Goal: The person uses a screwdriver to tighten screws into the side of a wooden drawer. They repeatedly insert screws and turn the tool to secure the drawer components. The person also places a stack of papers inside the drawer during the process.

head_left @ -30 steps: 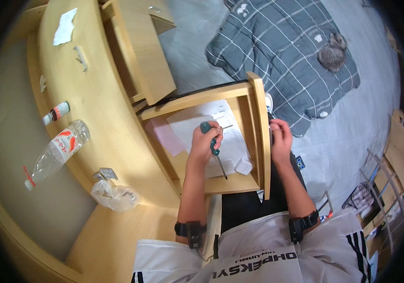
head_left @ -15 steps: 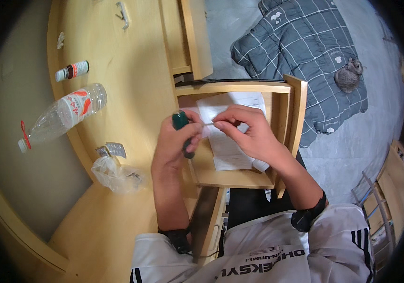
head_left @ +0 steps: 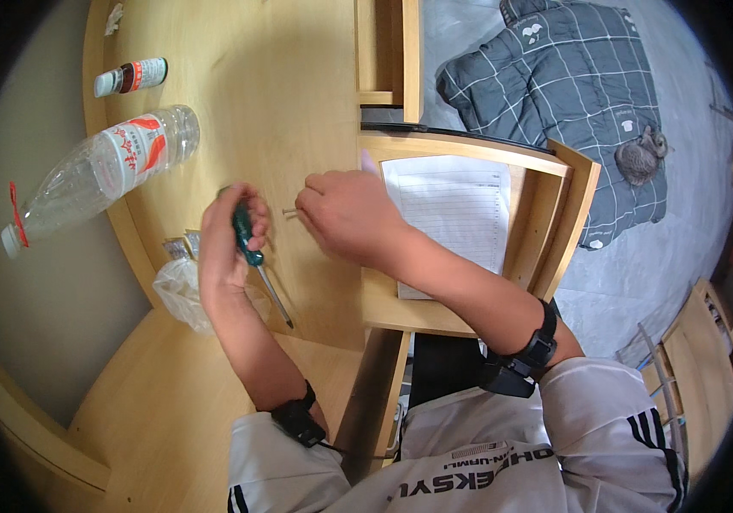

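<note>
I see my left hand (head_left: 228,244) wrapped around a green-handled screwdriver (head_left: 253,252) over the curved wooden desk (head_left: 289,103) — my right hand (head_left: 345,214) pinches a small screw (head_left: 289,211) beside it. Further out: lined paper (head_left: 456,214) in an open drawer (head_left: 567,214), a plastic bottle (head_left: 101,171), then a grey checked quilt (head_left: 580,85) on the floor.

A curved light-wood bench (head_left: 298,94) is carrying a clear plastic bottle (head_left: 97,175) lying on its side near the left edge, a small brown vial (head_left: 131,75) lying beyond it, and a crumpled clear bag (head_left: 180,291) sitting at the near-left edge beside foil packets (head_left: 180,248).
</note>
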